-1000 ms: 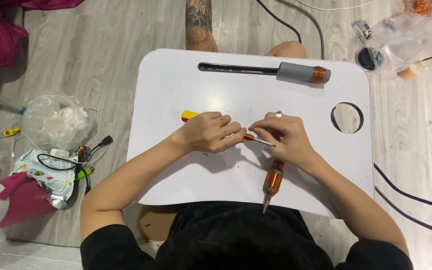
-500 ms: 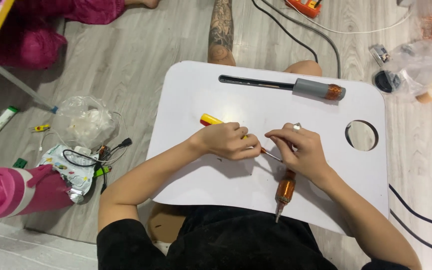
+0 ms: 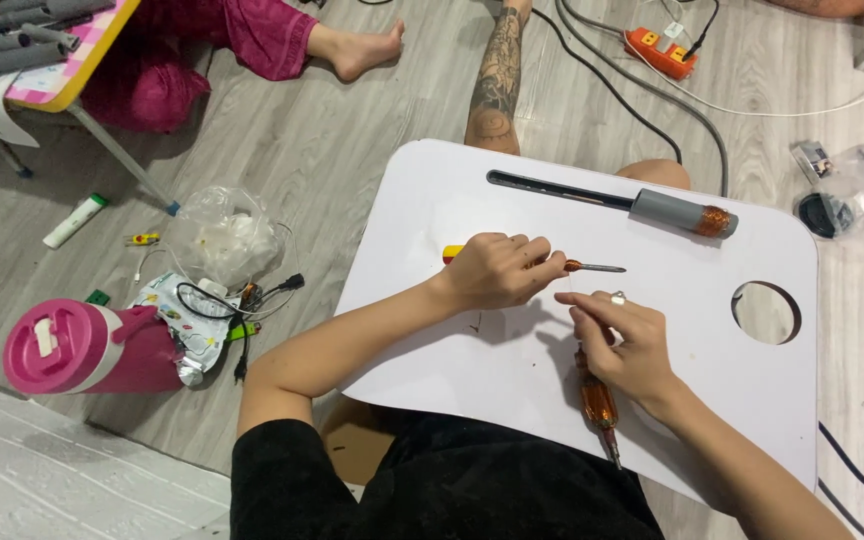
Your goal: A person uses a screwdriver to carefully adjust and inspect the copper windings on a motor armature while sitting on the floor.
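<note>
On a white lap table (image 3: 712, 300), my left hand (image 3: 497, 270) is closed around a yellow-and-red handled tool (image 3: 452, 253) whose thin metal tip (image 3: 597, 267) sticks out to the right. My right hand (image 3: 622, 345) sits just below that tip, fingers curled and pinched together; what they pinch is too small to see. An orange-handled screwdriver (image 3: 600, 405) lies under my right hand, its tip toward me. A grey tool with a copper-coloured end (image 3: 677, 212) rests along the table's far side.
The table has a round hole (image 3: 766, 312) at right. On the floor to the left lie a pink jug (image 3: 87, 345), a plastic bag (image 3: 222, 235) and tangled cables (image 3: 217, 305). Another person's foot (image 3: 357, 50) and tattooed leg (image 3: 497, 85) are beyond. An orange power strip (image 3: 664, 52) sits far right.
My hands have drawn apart: the right hand slid down and right, away from the tool's tip. The camera view has shifted, showing more floor beyond.
</note>
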